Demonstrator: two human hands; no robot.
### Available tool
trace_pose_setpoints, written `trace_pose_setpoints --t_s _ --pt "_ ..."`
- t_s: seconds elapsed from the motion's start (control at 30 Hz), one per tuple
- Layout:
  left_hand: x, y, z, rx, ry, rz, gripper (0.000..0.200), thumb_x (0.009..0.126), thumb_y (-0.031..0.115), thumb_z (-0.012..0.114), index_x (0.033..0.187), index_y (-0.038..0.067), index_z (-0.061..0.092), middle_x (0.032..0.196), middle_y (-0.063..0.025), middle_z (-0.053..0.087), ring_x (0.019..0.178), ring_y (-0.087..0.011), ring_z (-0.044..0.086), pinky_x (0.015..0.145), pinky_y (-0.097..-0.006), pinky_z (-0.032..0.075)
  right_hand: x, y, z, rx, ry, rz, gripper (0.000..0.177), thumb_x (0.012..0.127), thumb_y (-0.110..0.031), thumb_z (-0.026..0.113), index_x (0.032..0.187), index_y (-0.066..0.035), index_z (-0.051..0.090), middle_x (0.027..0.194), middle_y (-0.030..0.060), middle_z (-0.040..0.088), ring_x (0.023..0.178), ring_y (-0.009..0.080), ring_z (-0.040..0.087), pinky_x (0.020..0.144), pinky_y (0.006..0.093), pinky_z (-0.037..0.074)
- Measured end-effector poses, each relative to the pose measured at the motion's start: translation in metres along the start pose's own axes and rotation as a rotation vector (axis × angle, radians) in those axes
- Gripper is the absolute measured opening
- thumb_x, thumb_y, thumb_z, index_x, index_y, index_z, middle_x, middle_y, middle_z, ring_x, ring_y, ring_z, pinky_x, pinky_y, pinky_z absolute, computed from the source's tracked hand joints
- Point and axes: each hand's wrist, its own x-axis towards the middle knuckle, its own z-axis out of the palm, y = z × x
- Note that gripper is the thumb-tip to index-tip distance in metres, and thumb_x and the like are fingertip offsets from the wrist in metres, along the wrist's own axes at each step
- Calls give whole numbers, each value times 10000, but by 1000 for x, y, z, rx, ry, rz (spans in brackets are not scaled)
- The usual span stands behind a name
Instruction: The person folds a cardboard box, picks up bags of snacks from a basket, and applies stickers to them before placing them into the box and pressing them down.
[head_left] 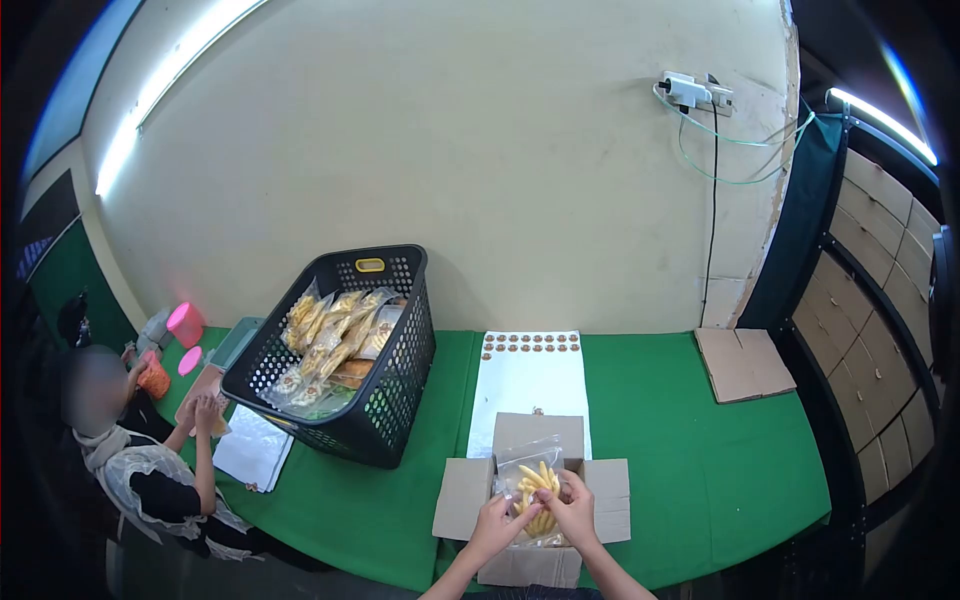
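My left hand (493, 527) and my right hand (573, 510) pinch a clear plastic bag (538, 453) between their fingers, one on each side. Inside the bag are pale yellow, finger-like sticks that look like fries or snack sticks (540, 482). The bag is over an open cardboard box (540, 432) whose flaps are folded outward. What lies in the box is mostly hidden by the bag and my hands. Behind the box lies a white sheet (515, 385) with rows of small round brown stickers (530, 347) along its far end.
A black perforated basket (390, 420) with several bagged snacks (345, 325) stands to the left on the green tablecloth (665, 430). Flat cardboard (745, 362) lies at right. A co-worker (150, 470) sits at far left beside white sheets (255, 445) and a pink container (186, 325).
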Motion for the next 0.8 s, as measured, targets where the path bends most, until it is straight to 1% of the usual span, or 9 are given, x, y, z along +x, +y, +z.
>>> trace_pose_setpoints --t_s 0.03,0.13,0.23,0.33,0.43,0.53,0.63,0.73,0.8 --pt "0 1 1 -24 12 20 342 713 273 677 893 -7 602 687 -76 563 562 -119 488 494 -258 377 -1 -6 5 103 81 -34 320 776 -159 629 994 39 504 651 32 568 575 61 495 488 209 389" --pt "2 5 2 -28 -1 44 332 719 268 672 889 -10 602 696 -80 565 564 -117 488 498 -257 380 -3 2 3 96 98 -21 267 822 -97 564 1018 59 472 772 67 592 673 82 551 576 193 449" --pt "1 -3 9 -16 54 146 319 736 264 658 899 -4 605 688 -66 573 531 -96 466 480 -242 372 -3 2 0 99 110 20 253 835 -113 548 1013 49 469 785 69 593 676 84 552 582 196 451" --pt "-5 -4 11 -107 38 -37 303 759 271 636 893 0 613 629 -36 565 492 -67 443 454 -234 364 -2 6 -3 83 36 25 245 837 -116 544 1014 36 469 821 69 591 703 83 549 605 201 451" --pt "-5 -10 8 -43 8 -189 278 788 272 604 868 6 624 571 -11 542 479 -45 439 434 -236 357 -10 -7 5 226 -2 -2 241 834 -107 546 1019 27 469 855 71 585 739 85 547 629 204 445" --pt "-6 -16 16 -206 198 -77 262 814 259 571 825 3 624 541 -8 520 482 -40 446 431 -239 358 -20 -14 14 46 12 -150 277 826 -104 558 1030 50 452 845 95 593 737 98 563 627 218 464" --pt "-10 -15 8 -68 47 -131 252 830 237 546 802 -4 612 552 -18 530 501 -45 463 436 -245 365 -20 -10 13 79 19 -116 260 817 -83 565 1016 50 463 838 97 597 742 101 566 621 221 465" --pt "-13 -12 10 -141 71 -95 297 814 271 560 774 -21 598 574 -91 568 481 -119 514 449 -272 396 -21 -5 10 98 13 -34 254 815 -72 563 1016 51 468 863 80 587 769 93 552 645 208 445" --pt "-14 -10 10 -131 43 -107 275 828 242 542 754 -20 586 571 -53 547 512 -77 489 455 -257 385 -19 0 9 102 36 -50 251 816 -80 564 1011 52 475 835 73 590 736 86 554 617 200 446"
